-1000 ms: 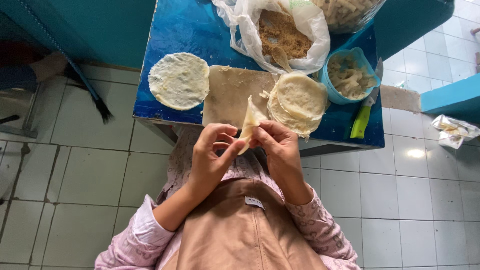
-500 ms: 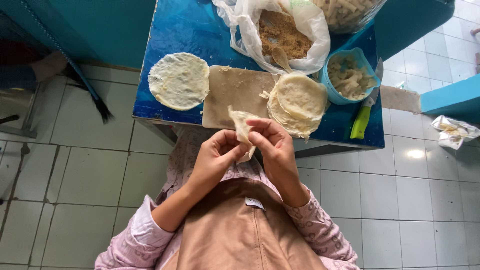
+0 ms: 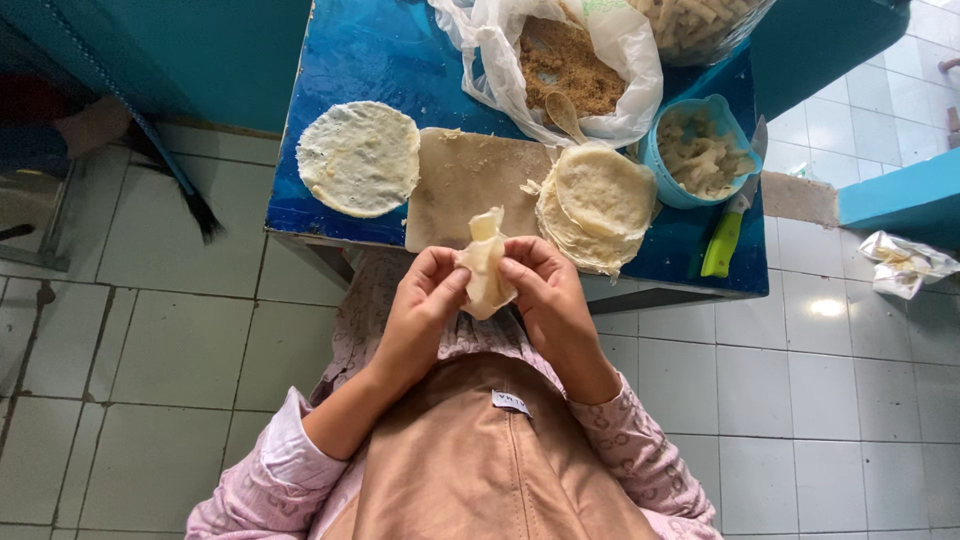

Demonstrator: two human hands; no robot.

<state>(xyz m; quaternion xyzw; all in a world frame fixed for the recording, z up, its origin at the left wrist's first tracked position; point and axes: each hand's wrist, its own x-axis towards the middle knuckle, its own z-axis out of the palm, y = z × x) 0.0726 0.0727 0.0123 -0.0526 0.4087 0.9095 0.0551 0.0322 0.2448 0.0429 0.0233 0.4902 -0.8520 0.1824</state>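
Note:
Both of my hands hold one pale folded pastry wrapper [image 3: 485, 262] just in front of the blue table's near edge. My left hand [image 3: 418, 312] pinches its left side and my right hand [image 3: 547, 300] pinches its right side. A stack of round wrappers [image 3: 598, 203] lies on the table right behind my right hand. A beige cutting board [image 3: 470, 180] sits behind the wrapper. One flat round sheet [image 3: 360, 157] lies to the left of the board.
On the blue table [image 3: 360, 60] a plastic bag of brown crumbly filling [image 3: 565, 55] holds a wooden spoon [image 3: 566, 115]. A blue bowl of pale pieces [image 3: 697, 155] stands at the right, and a green-handled knife [image 3: 728, 230] lies by it. White tile floor surrounds the table; crumpled paper [image 3: 905, 262] lies at the right.
The wrapper went from an open cone held up near the stack to a more closed, folded bundle. My hands drew slightly back toward my body.

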